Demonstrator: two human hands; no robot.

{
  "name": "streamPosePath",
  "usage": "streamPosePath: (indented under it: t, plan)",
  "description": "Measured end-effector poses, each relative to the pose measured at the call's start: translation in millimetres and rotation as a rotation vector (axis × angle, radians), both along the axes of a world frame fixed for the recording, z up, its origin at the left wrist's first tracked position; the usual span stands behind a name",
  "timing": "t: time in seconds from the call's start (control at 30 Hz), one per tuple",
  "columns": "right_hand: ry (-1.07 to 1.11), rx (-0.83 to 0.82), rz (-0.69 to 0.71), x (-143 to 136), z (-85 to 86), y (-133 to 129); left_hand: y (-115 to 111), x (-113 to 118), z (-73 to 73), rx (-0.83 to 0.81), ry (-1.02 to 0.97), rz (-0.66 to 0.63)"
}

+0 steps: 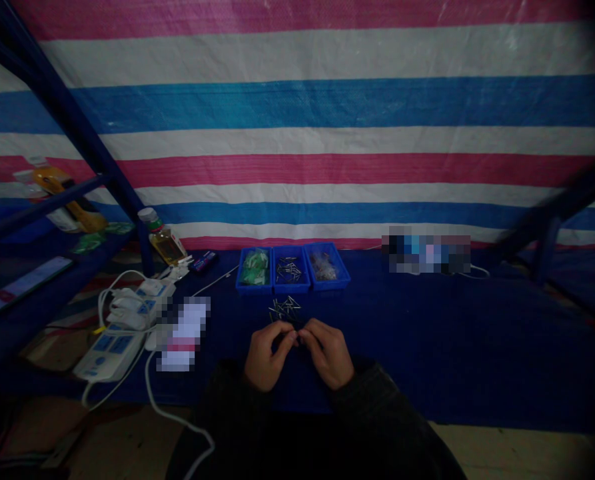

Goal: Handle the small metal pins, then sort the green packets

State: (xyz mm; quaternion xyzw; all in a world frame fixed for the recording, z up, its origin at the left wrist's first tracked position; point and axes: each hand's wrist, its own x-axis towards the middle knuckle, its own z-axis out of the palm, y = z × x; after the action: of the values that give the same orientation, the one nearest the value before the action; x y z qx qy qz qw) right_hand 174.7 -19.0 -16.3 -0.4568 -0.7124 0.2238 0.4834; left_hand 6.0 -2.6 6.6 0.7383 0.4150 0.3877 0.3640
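Observation:
My left hand (268, 353) and my right hand (328, 351) meet fingertip to fingertip over the blue tabletop (407, 353). Both are closed in a pinch, and whatever sits between the fingers is too small and dark to make out. Just beyond them lies a loose pile of thin metal pins (286, 308). Behind the pile three blue trays stand side by side. Green packets fill the left tray (254, 288), more metal pins lie in the middle tray (291, 289), and small clear or brownish pieces are in the right tray (331, 285).
A white power strip (112, 350) with plugs and cables lies at the left, beside a blurred-out phone (184, 337). A bottle (164, 240) stands behind them. Blue frame posts (84, 143) rise at both sides. Striped sheeting (297, 107) hangs at the back.

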Motion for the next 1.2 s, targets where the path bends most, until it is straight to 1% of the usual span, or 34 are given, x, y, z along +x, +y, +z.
streamPosePath:
  t: [0.2,0.43,0.7,0.9,1.1,1.2]
  plan:
    - [0.006,0.004,0.017,-0.3,0.2,-0.8,0.2,-0.5,0.6,0.002,0.005,0.001]
    - [0.064,0.036,0.000,-3.1,1.7,0.3,0.9,-0.7,0.2,-0.007,-0.001,0.021]
    - [0.081,0.082,-0.074,-1.6,-7.2,-0.2,0.5,-0.9,0.7,-0.018,0.010,0.032]
    - [0.098,0.095,-0.073,-1.9,-4.6,-1.3,0.0,-2.3,-2.4,-0.027,0.051,0.047]
    - [0.074,0.105,-0.056,-1.5,-5.6,-0.4,1.0,-0.6,-2.9,-0.034,0.035,-0.023]
    - [0.072,0.102,-0.034,-1.9,-6.9,0.6,1.1,0.0,-3.5,-0.031,0.032,-0.031]
